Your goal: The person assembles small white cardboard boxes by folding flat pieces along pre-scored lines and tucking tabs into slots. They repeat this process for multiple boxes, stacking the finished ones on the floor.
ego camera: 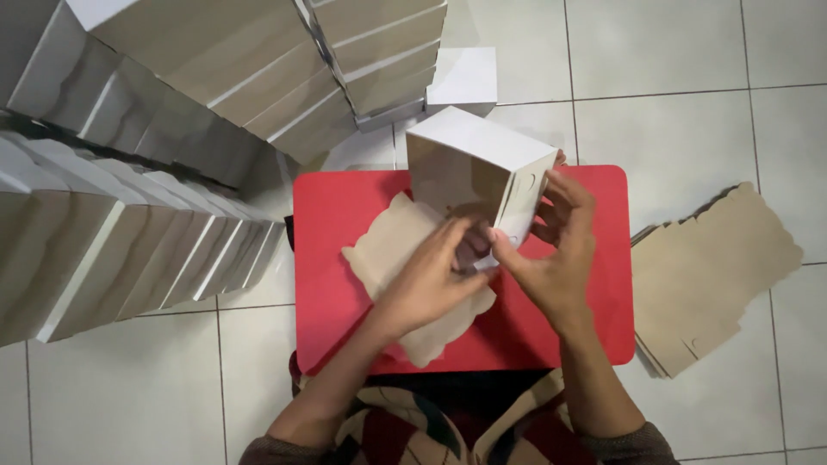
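My left hand [431, 275] and right hand [551, 250] pinch the near flaps of a half-folded cardboard box [478, 172], white outside, standing on the red surface [327, 215]; it looks light, stiff yet creasable, best held along its edges.

- The floor [672, 52] is laid with large pale grey tiles, split by thin dark grout lines.
- A low red bench [332, 215] with rounded corners stands on the tiles in the middle of the view.
- Rows of folded boxes [129, 232], white with brown sides, are stacked along the left and across the top left.
- A pile of flat brown cardboard sheets [715, 267] lies on the floor just right of the bench.
- The light is soft and even, with faint shadows.
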